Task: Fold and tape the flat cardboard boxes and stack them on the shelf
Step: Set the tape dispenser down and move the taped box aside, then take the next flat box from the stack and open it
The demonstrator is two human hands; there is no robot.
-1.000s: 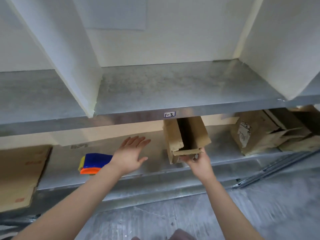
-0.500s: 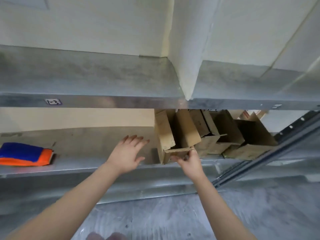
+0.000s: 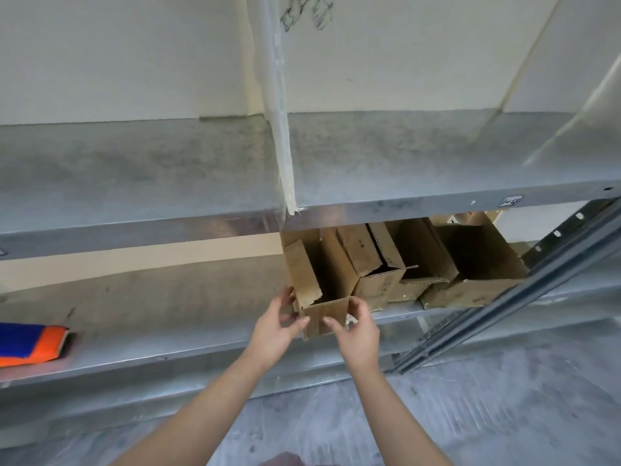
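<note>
A small brown cardboard box (image 3: pixel 322 280) with its top flaps open stands on the lower metal shelf (image 3: pixel 168 351), at the left end of a row of similar open boxes (image 3: pixel 437 267). My left hand (image 3: pixel 275 327) grips the box's near left corner, thumb on the front face and fingers round the side. My right hand (image 3: pixel 356 327) grips its near right corner the same way. The box touches its neighbour (image 3: pixel 373 264) on the right.
A blue and orange tape dispenser (image 3: pixel 30 344) lies at the shelf's far left. An upper metal shelf (image 3: pixel 134 183) with white dividers (image 3: pixel 279 129) overhangs the boxes. A slanted metal upright (image 3: pixel 504 304) stands at right. Grey floor (image 3: pixel 470 398) lies below.
The view swung right and closer. My left hand came from hovering open over the shelf onto the box's left corner. The box now stands against the row of boxes.
</note>
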